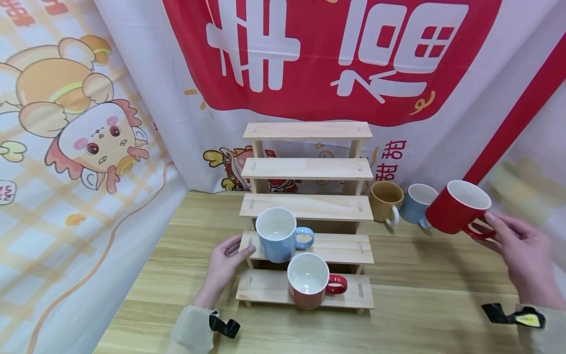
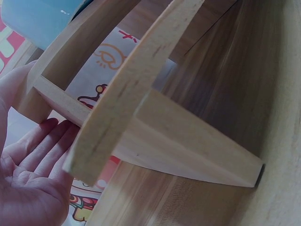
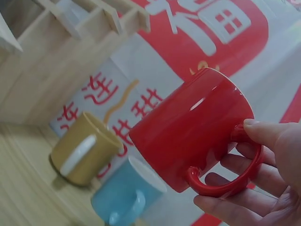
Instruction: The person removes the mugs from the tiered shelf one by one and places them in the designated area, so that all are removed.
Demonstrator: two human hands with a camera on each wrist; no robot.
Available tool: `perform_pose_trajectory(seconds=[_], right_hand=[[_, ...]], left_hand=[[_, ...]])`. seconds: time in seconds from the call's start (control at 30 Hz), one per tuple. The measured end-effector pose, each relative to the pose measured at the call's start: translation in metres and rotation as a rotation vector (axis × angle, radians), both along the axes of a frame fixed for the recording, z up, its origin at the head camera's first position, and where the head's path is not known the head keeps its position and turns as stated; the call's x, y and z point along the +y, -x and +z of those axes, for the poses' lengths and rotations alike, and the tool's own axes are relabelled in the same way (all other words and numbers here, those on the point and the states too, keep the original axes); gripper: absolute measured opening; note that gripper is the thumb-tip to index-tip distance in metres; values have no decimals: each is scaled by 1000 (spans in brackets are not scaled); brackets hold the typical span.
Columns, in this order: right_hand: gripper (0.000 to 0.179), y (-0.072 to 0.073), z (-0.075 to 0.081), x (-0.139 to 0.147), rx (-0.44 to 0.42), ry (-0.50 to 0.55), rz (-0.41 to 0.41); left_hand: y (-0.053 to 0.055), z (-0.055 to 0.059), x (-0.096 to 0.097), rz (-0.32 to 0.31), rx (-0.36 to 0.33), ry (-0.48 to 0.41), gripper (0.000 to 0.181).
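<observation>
A red mug [image 1: 448, 209] with a white inside is held by its handle in my right hand [image 1: 522, 246], tilted and raised above the table. In the right wrist view the thumb lies at the top of the red handle [image 3: 225, 186], and the fingers curl round it. My left hand [image 1: 226, 263] grips the left end of a wooden step shelf [image 1: 353, 248] at its second-lowest step, thumb over the board and fingers at its underside. On that step stands a light blue mug [image 1: 278, 243]. Another red mug [image 1: 308, 290] stands on the lowest step, handle to the right.
A mustard mug [image 1: 382, 201] with a white handle and a second light blue mug [image 1: 417, 204] stand on the wooden table [image 1: 420, 305], right of the shelf. A printed cloth [image 1: 177, 64] hangs behind and along the left side.
</observation>
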State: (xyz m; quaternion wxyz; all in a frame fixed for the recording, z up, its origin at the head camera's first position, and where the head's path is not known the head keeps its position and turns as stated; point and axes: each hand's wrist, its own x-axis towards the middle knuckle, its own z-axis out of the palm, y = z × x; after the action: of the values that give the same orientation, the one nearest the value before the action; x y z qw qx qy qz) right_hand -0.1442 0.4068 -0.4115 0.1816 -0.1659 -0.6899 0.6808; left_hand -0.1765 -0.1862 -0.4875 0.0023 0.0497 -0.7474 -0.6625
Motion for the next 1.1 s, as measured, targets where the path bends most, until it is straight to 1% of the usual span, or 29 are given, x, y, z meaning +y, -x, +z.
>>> perform_pose_trajectory(seconds=[0.07, 0.13, 0.2, 0.3, 0.37, 0.53, 0.63, 0.73, 0.83, 0.97, 1.0, 1.1], right_hand=[[47, -1, -5, 4, -27, -14, -29], [51, -1, -11, 9, -32, 3, -46], [47, -1, -16, 14, -11, 36, -55], [35, -1, -25, 22, 46, 115, -66], [30, -1, -29, 26, 79, 160, -85], [26, 5, -35, 32, 77, 220, -133], [20, 14, -39, 35, 97, 262, -135], [15, 28, -44, 38, 124, 306, -143], [16, 42, -49, 41, 105, 309, -179], [16, 56, -54, 42, 72, 326, -181], [14, 59, -54, 42, 71, 339, -178], [7, 67, -55, 40, 37, 329, -198]], left_hand=[[-1, 0, 0, -2, 4, -2, 65], [-1, 0, 0, -3, 7, -7, 65], [-1, 0, -1, -3, 5, -8, 64], [-1, 0, -1, -7, 4, -4, 64], [-1, 1, -1, -8, 6, -2, 64], [-1, 0, -1, -2, 11, 7, 64], [-1, 0, -1, 8, 7, 16, 65], [0, 0, -1, 7, 11, 20, 65], [0, 0, -1, 2, 15, 15, 63], [-1, 0, -1, -8, 23, 8, 62], [-1, 1, 0, -8, 23, 7, 62], [-2, 2, 0, -12, 23, 2, 62]])
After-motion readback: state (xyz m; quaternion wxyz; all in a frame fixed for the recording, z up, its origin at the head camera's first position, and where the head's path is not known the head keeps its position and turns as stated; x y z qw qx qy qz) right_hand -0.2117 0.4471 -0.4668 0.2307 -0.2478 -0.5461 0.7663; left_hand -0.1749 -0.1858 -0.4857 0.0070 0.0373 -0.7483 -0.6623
